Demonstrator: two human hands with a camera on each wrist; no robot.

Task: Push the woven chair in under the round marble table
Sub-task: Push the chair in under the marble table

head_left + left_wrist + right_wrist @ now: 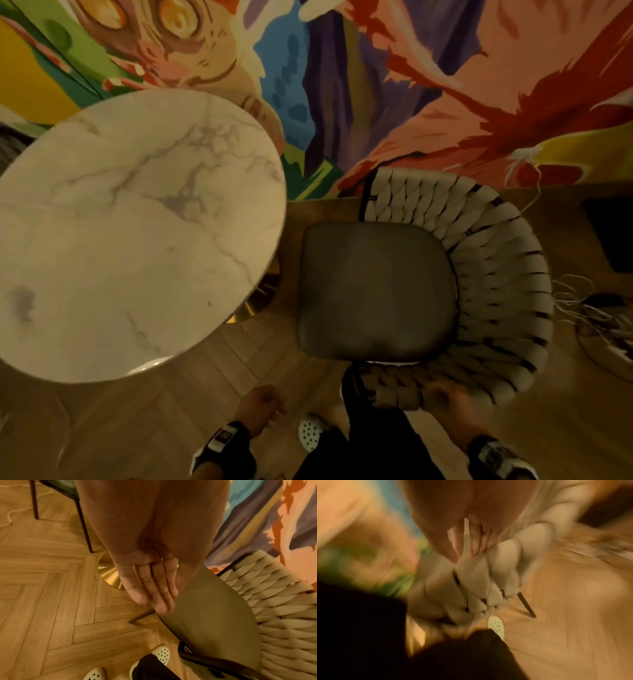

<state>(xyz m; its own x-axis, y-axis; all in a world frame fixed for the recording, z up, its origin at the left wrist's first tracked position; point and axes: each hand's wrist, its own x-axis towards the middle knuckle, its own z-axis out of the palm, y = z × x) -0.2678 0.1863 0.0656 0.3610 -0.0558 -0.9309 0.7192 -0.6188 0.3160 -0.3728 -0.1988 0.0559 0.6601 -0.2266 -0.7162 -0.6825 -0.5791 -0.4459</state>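
**Steering the chair toward the table**

Looking down, we see our right hand [448,397] nearest to us, on the woven rim of the chair [496,274] at its near armrest end. In the right wrist view its fingers [476,543] press into the cream straps, but heavy blur keeps us from telling whether they curl round the rim or only lie on it. Our left hand [260,401] hangs free over the floor [154,411], just left of the chair; from the left wrist its fingers [154,596] are straight, close together and hold nothing, above the seat's front corner.

The chair stands beside the table [130,222], not under it. Its grey seat [373,291] opens leftward toward the marble top, with a strip of floor showing between the seat's front edge and the table's rim. The woven back curves round the right side, away from the table. So the push, as we judge it, runs from right to left, along the seat's front-to-back line, and the right hand is the one already placed to drive it; it sits at the near end of the rim, so the chair may swivel. The gold base [263,301] lies under the table's right edge, in the seat's path. Beyond both rises the painted wall [428,85].
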